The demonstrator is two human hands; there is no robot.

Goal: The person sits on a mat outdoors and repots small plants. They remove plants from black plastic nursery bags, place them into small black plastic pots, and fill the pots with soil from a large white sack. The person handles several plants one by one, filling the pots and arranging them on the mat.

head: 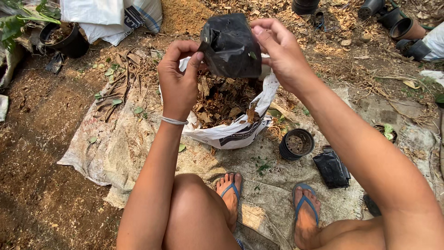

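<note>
- The left hand (178, 85) is pinching the left edge of a black plastic grow bag (231, 45) between thumb and forefinger; the remaining fingers are curling loosely toward the palm.
- The right hand (280, 53) is gripping the right edge of the same bag, with the thumb lying along the near face and the fingers wrapping behind the far side.
- The black plastic grow bag is hanging in the air between both hands, directly above the mouth of a white sack (236, 132).
- The white sack is lying open on a woven ground sheet (111, 148) and is holding dry brown leaf mix (222, 99).
- A pale band (174, 121) is sitting around the left wrist.
- A stack of small black pots (296, 144) is standing on the sheet just right of the sack, near the person's feet.
- A flat pile of folded black bags (331, 169) is lying on the sheet to the right of the pot stack.
- Both feet are resting on the sheet in blue sandals (303, 201), on the near side of the sack.
- Further black pots (393, 21) are lying on the soil at the far right, well apart from the hands.
- A black pot of soil (64, 39) is standing at the far left, beside white sacks (106, 16).
</note>
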